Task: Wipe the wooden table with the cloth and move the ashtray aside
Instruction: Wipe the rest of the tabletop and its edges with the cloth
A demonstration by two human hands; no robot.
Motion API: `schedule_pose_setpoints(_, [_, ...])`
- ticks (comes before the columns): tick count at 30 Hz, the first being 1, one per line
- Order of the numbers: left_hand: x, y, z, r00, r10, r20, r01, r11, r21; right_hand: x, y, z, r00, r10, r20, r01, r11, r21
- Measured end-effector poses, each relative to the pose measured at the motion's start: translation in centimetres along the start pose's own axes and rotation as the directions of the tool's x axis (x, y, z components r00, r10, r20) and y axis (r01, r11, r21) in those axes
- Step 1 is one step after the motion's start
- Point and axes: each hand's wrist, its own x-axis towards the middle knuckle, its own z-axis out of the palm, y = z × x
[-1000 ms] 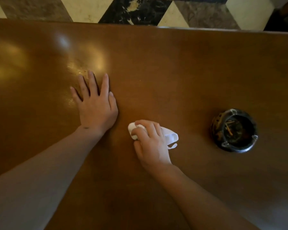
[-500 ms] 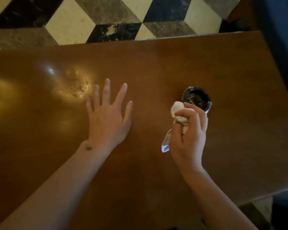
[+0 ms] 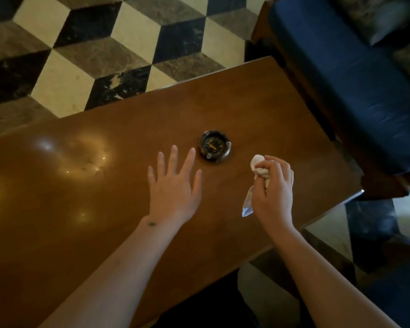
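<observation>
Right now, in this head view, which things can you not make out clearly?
- Most of the cloth: bunched inside the right hand, so its size stays hidden.
- Contents of the ashtray: too small and dark to identify.
- Whether the left hand touches the wooden table or hovers over it: one top-down view cannot settle it.
- The table's left end: cut off by the frame edge.
- The blue seat: blurred and cropped at right.

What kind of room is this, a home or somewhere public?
Probably a lounge or sitting area, perhaps a hotel lobby or a living room; I cannot tell which. A low wooden table holds an ashtray, a blue cushioned seat stands beside it, and the floor is patterned marble.
</observation>
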Motion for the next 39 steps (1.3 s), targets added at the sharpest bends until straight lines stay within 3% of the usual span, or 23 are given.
schedule_pose_setpoints(9, [2.1,11.2,7.3,0.988,0.115,0.105,-0.118,0.993,0.022,2.0,11.7,-7.3,0.977,0.184,-0.109,-0.19,0.981,-0.044])
schedule_pose_setpoints(17, [5.4,21.3,19.2,0.931,-0.066,0.358,0.048,0.997,0.06,5.1,28.5,-11.2,0.926,0.377,-0.006,-0.376,0.924,-0.07])
schedule_pose_setpoints(25, [9.7,30.2,29.9,0.892,-0.186,0.413,0.106,0.972,0.209,12.5,42.2,-14.3,0.938,0.337,0.077,-0.313,0.923,-0.224])
schedule_pose_setpoints(30, [9.9,31.0,33.5,0.87,-0.242,0.429,0.142,0.958,0.25,15.4,45.0,-13.8,0.959,0.27,0.087,-0.233,0.925,-0.302])
schedule_pose_setpoints(39, [9.8,29.4,37.0,0.886,-0.265,0.381,0.13,0.93,0.345,17.3,47.6,-10.6,0.964,0.205,0.172,-0.168,0.963,-0.209])
